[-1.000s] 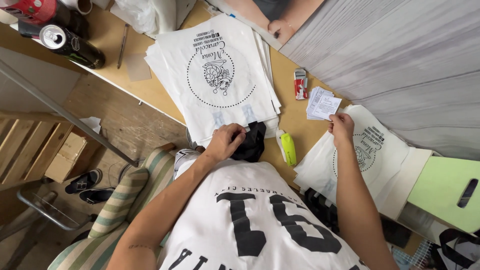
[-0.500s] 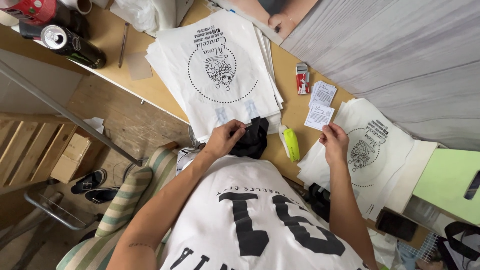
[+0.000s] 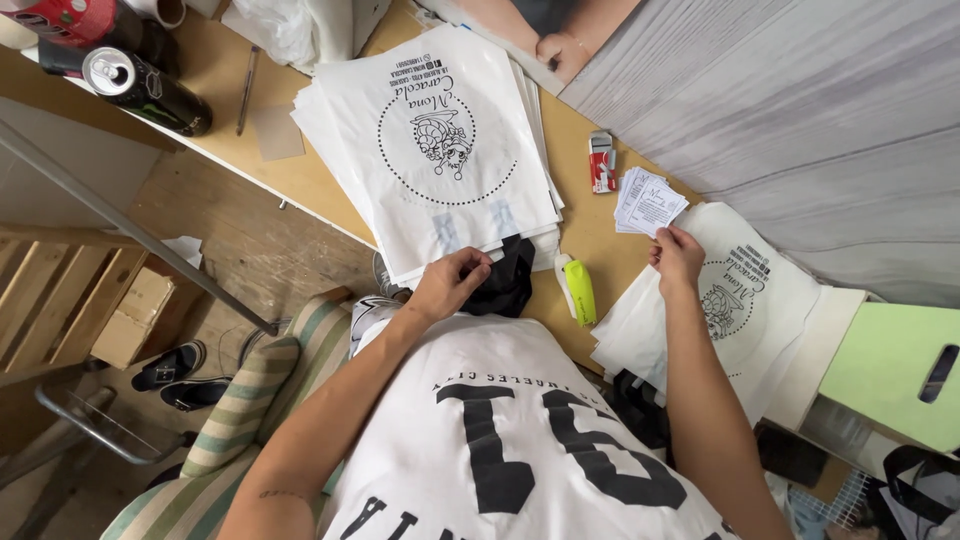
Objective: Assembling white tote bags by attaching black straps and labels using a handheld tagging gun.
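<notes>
R hand [image 3: 678, 255] pinches cards [image 3: 648, 203] at edge.

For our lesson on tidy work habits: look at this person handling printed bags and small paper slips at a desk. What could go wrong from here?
1. The stack of white printed bags overhangs the table edge; the left hand tugging the black cloth beside it might drag bags off.
2. The right hand pinches the fanned paper slips only at one corner, so some could slip loose.
3. The can sits near the edge and could get knocked over.

Right hand [image 3: 678, 256] shifted up to card stack [image 3: 648, 201]; left hand [image 3: 450, 283] lower.
</notes>
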